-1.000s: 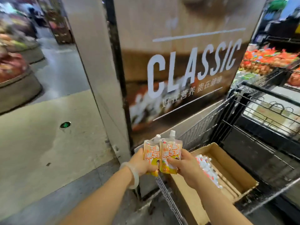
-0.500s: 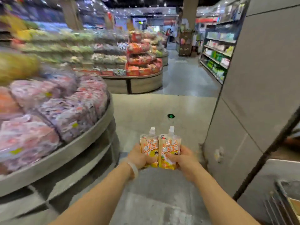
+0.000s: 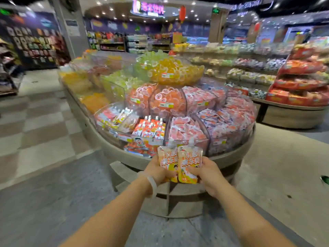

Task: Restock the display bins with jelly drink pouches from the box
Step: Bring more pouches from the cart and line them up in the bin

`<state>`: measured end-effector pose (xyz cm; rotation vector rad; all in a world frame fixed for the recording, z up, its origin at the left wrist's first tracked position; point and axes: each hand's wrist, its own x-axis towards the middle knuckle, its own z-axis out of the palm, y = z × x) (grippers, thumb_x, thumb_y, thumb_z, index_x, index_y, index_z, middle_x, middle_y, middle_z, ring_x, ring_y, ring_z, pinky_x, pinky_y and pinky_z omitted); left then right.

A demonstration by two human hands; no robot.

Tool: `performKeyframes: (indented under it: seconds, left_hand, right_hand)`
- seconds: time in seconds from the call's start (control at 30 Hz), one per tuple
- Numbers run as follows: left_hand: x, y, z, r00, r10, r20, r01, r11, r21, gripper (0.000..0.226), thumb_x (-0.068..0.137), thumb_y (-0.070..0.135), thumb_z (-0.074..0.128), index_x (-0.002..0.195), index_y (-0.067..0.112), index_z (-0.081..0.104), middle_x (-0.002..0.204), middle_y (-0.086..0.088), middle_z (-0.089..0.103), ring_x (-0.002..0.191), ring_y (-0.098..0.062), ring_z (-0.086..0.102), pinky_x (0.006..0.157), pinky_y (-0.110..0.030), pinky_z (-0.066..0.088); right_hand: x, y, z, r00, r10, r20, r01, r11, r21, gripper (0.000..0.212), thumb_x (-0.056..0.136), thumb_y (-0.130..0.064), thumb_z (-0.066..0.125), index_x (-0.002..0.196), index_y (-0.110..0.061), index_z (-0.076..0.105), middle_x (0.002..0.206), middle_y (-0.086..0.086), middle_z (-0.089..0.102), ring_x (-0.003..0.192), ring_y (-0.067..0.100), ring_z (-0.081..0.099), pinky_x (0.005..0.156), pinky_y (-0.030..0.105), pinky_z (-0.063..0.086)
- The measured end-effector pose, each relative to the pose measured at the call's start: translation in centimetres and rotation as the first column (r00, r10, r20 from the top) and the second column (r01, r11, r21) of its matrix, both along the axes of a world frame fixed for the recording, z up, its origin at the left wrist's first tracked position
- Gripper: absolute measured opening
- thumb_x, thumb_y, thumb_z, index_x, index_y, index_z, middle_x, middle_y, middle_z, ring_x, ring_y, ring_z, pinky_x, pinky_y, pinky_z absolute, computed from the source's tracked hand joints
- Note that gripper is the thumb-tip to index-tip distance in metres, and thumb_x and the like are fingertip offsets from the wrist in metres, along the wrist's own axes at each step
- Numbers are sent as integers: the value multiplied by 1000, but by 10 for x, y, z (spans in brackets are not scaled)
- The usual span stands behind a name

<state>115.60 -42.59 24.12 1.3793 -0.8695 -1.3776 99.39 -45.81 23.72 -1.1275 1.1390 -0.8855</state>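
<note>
Pouches being held upright, side by side, in front of the round tiered display: the left pouch (image 3: 167, 161) and the right pouch (image 3: 190, 163) are touching along their inner edges, long axes running vertical, white spout caps pointing up and printed faces turned toward the camera. The left hand (image 3: 157, 171) is gripping the lower part of the left pouch with its fingers curled round it; the right hand (image 3: 206, 172) is gripping the lower part of the right pouch the same way, thumb lying across the front. A pale bracelet (image 3: 151, 182) is sitting on the left wrist. Both pouches are hanging in the air just before the display's curved grey rim (image 3: 128, 157), not touching it. Directly beyond them, a clear bin of red-and-white spouted pouches (image 3: 151, 128) is standing in the lowest tier, with a bin of mixed pouches (image 3: 115, 118) to its left and bins of pink wrapped packets (image 3: 187, 132) to its right. Orange jelly cups (image 3: 165, 102) are filling the tier above, yellow ones (image 3: 170, 72) the top. A second display of red packs (image 3: 299, 90) is standing well apart at the right.
</note>
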Motion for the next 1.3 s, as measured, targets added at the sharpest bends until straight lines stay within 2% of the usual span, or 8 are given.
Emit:
performKeyframes:
  seconds: [0.13, 0.57, 0.73, 0.93, 1.03, 1.17, 1.23, 1.3]
  left_hand:
    - [84, -32, -8, 994, 112, -19, -112, 994, -12, 67, 68, -18, 66, 125, 13, 50, 116, -14, 66, 108, -34, 63, 85, -47, 55]
    - [296, -140, 13, 920, 393, -18, -393, 920, 7, 43, 81, -21, 52, 116, 2, 48, 84, -14, 59, 53, -19, 59, 41, -21, 47]
    - [358, -182, -8, 884, 467, -5, -465, 883, 59, 38, 74, -17, 60, 104, 3, 51, 82, -15, 62, 61, -25, 60, 44, -24, 49]
    - [437, -286, -21, 920, 385, 66, -390, 918, 73, 27, 85, -17, 52, 92, 9, 47, 61, -9, 50, 25, -8, 40, 33, -10, 31]
    - [471, -348, -32, 951, 274, 141, -288, 953, 91, 24, 85, -14, 56, 97, 6, 51, 65, -10, 53, 42, -16, 49, 39, -17, 39]
    - [490, -407, -53, 959, 18, 283, -60, 988, 141, 18, 81, -16, 59, 93, -3, 61, 67, -8, 60, 53, -16, 57, 51, -21, 46]
    - [493, -429, -59, 925, -114, 362, 53, 983, 173, 27, 83, -10, 60, 76, 16, 55, 66, 1, 62, 46, -1, 52, 50, -14, 48]
    - [494, -440, -67, 861, -226, 455, 131, 964, 230, 21, 85, 3, 62, 80, 19, 50, 84, -2, 60, 64, -7, 52, 56, -10, 45]
  right_hand:
    - [86, -47, 5, 991, 133, -7, -133, 991, -29, 28, 81, 7, 65, 93, -18, 62, 103, 9, 70, 97, 25, 65, 92, 45, 52]
    - [331, -208, -1, 919, 392, -41, -394, 918, -44, 34, 81, 14, 57, 113, 3, 59, 100, 12, 67, 88, 24, 62, 89, 40, 51]
    - [397, -244, -22, 902, 417, -106, -423, 905, -37, 31, 83, 13, 54, 99, -13, 60, 98, 7, 68, 89, 20, 63, 82, 32, 51]
    - [465, -318, -35, 975, 161, -156, -177, 980, -93, 26, 86, 3, 57, 111, -3, 55, 103, 11, 63, 91, 21, 60, 71, 23, 47]
    - [490, -355, -41, 988, -49, -145, 38, 996, -79, 27, 87, 4, 57, 107, -10, 47, 95, 10, 54, 69, 13, 47, 50, 11, 38]
    - [512, -379, -59, 946, -241, -219, 248, 969, 4, 37, 85, 6, 50, 117, -11, 43, 92, 3, 54, 71, 16, 49, 67, 27, 43]
    - [518, -384, -67, 923, -295, -248, 318, 946, 57, 67, 84, 8, 43, 145, -14, 26, 93, 3, 52, 70, 19, 49, 53, 19, 42]
    - [522, -386, -73, 876, -367, -313, 411, 907, 87, 66, 82, 9, 43, 137, -27, 30, 98, 6, 54, 64, 17, 49, 42, 12, 40]
